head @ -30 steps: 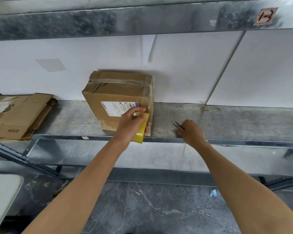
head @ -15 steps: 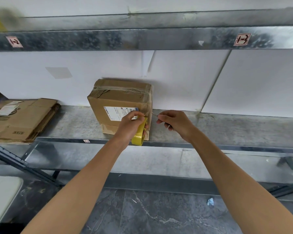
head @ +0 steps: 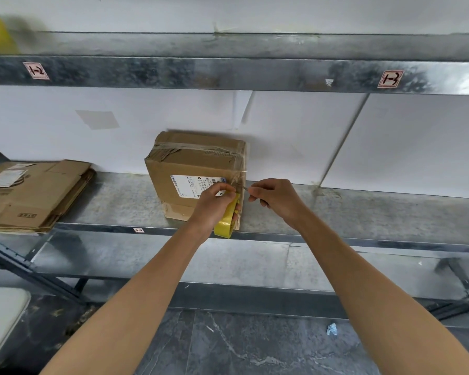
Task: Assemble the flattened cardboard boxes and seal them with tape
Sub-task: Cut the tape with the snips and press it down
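Far left on the metal shelf (head: 114,204): a stack of flattened cardboard boxes (head: 33,196), untouched, well apart from the work. Mid-shelf, against the white back panel: one assembled cardboard box (head: 192,163), standing upright, label facing out, clear tape already across its top. In front of its right edge: left hand (head: 214,205), fingers curled round a yellow tape roll (head: 225,224), thumb up near the label. A strand of tape (head: 240,176), apparently stretched from the roll up to the box corner. Just right of that: the thin metal tip of a small cutting tool (head: 244,188), pinched in the right hand (head: 278,198), fingers closed on it, aimed at the strand.

Judged step: severing the tape. Risks from here: a slack strand folding onto itself with tension lost; a ragged tear or a lifted end if cut too far off the box; a nicked left thumb, very near the tip; the box shoved back or turned by a sideways pull.
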